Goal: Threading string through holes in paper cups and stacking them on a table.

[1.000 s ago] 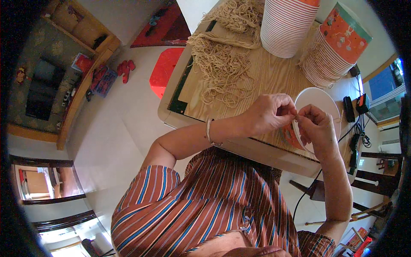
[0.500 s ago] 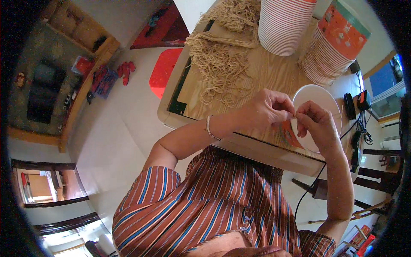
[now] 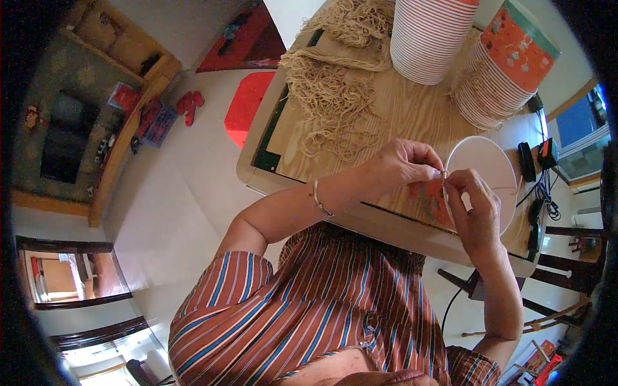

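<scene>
A paper bucket (image 3: 481,157), white inside with a reddish-orange printed outside, lies tilted at the table's near right, its round mouth facing up and right. Both my hands meet at its left rim. My left hand (image 3: 412,164), a bangle on its wrist, pinches a small bit of tan cord at the rim between thumb and forefinger. Close beside it, my right hand (image 3: 477,202) is closed in a pinch at the same spot, in front of the bucket's mouth. A thin strand of cord (image 3: 505,188) crosses the bucket's right side. The fingertips partly hide the cord.
Tangled tan cords (image 3: 331,93) cover the table's left part. Behind stand a tall stack of white-rimmed buckets (image 3: 432,42) and a second stack with orange print (image 3: 505,74). Black adapters and cables (image 3: 546,153) lie at the right edge. A red stool (image 3: 248,106) stands left of the table.
The bucket's mouth has shifted slightly right and toward me. My right hand has turned a little and moved down with it; my left hand has stayed nearly in place.
</scene>
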{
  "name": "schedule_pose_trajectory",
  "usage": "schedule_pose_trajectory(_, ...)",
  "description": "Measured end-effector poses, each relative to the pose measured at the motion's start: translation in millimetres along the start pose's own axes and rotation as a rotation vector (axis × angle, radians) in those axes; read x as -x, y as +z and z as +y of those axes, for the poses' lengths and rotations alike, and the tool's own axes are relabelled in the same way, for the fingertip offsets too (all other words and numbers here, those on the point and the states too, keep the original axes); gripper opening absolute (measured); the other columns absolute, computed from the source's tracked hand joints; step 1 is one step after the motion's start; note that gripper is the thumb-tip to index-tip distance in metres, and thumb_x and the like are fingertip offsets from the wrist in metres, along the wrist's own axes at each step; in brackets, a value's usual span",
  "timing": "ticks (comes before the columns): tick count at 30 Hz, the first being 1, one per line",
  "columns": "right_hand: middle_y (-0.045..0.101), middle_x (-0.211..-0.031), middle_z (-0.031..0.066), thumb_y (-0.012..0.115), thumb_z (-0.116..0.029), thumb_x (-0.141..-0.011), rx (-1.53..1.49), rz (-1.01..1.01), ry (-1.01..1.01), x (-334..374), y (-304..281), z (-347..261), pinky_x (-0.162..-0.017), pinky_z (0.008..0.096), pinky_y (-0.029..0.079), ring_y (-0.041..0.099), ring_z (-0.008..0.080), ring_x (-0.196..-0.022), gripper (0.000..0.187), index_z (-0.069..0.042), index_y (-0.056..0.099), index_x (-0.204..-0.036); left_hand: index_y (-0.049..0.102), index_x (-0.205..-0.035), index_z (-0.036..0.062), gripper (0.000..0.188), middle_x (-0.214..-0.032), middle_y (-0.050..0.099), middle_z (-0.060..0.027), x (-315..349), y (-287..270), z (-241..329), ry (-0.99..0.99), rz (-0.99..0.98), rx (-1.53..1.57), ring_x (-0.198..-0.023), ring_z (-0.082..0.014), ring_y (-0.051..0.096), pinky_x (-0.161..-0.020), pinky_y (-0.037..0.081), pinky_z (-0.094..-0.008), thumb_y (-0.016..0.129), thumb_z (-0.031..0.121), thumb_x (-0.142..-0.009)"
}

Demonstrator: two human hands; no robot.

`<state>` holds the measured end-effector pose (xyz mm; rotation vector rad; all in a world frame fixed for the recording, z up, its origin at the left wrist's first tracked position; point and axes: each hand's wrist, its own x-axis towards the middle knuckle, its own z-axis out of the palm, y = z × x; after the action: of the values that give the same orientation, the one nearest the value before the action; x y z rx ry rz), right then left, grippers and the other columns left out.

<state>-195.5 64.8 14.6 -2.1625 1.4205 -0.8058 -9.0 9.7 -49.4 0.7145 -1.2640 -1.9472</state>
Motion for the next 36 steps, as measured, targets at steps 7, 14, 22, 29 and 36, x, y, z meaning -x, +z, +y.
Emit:
schedule_pose_trajectory(7, 0.065, -0.084, 0.0126, 0.063, -0.005, -0.085, -0.072, -0.027, 0.076, -2.4, 2.5, 8.0, -0.069, 0.0333, 0.052, 0.067, 0.0242, -0.076, 0.008, -0.001, 0.061, -0.092, 0.064, -0.095, 0.0022, 0.012, -0.081, 0.063, -0.0009, 0.9, -1.5, -3.5, -0.016, -0.029, 0.077, -0.066, -0.0065, 0.057, -0.053, 0.049, -0.0225, 0.063, 0.01, -0.087)
schedule_pose_trajectory(14, 0.067, -0.082, 0.0116, 0.064, -0.005, -0.086, -0.287, -0.038, 0.272, -0.1, 1.0, 9.1, -0.07, 0.0305, 0.054, 0.067, 0.0186, -0.074, 0.01, 0.0, 0.062, -0.094, 0.063, -0.097, -0.0009, 0.013, -0.082, 0.064, -0.0038, -0.4, -0.2, -6.0, 0.023, -0.027, 0.09, -0.062, -0.0085, 0.058, -0.051, 0.051, -0.023, 0.061, 0.008, -0.088)
schedule_pose_trajectory(22, 0.067, -0.086, 0.0133, 0.061, -0.006, -0.088, -0.068, 0.035, 0.087, 6.5, 1.4, -2.5, -0.07, 0.0337, 0.053, 0.068, 0.0226, -0.077, 0.01, -0.002, 0.062, -0.097, 0.063, -0.098, -0.0011, 0.014, -0.082, 0.064, -0.0035, 1.4, 3.7, -4.7, 0.043, -0.014, 0.07, -0.061, -0.0088, 0.058, -0.05, 0.051, -0.0232, 0.061, 0.009, -0.089)
schedule_pose_trajectory(29, 0.065, -0.089, 0.0161, 0.057, -0.008, -0.09, -0.008, 0.056, 0.083, 6.9, 1.1, -4.2, -0.071, 0.038, 0.052, 0.067, 0.0319, -0.081, 0.009, -0.002, 0.061, -0.096, 0.065, -0.098, 0.0005, 0.012, -0.085, 0.065, -0.0026, 4.8, 9.8, 1.0, 0.053, 0.034, -0.106, -0.065, -0.0066, 0.058, -0.054, 0.05, -0.0227, 0.063, 0.007, -0.088)
schedule_pose_trajectory(36, 0.063, -0.085, 0.0154, 0.059, -0.008, -0.088, 0.106, 0.073, -0.017, 5.6, 4.0, -3.2, -0.067, 0.0401, 0.051, 0.065, 0.0335, -0.078, 0.007, -0.003, 0.06, -0.094, 0.067, -0.093, 0.0016, 0.009, -0.083, 0.066, -0.0018, 5.2, 14.9, 1.7, 0.204, 0.122, -0.386, -0.073, -0.0078, 0.06, -0.067, 0.05, -0.0241, 0.066, 0.008, -0.086)
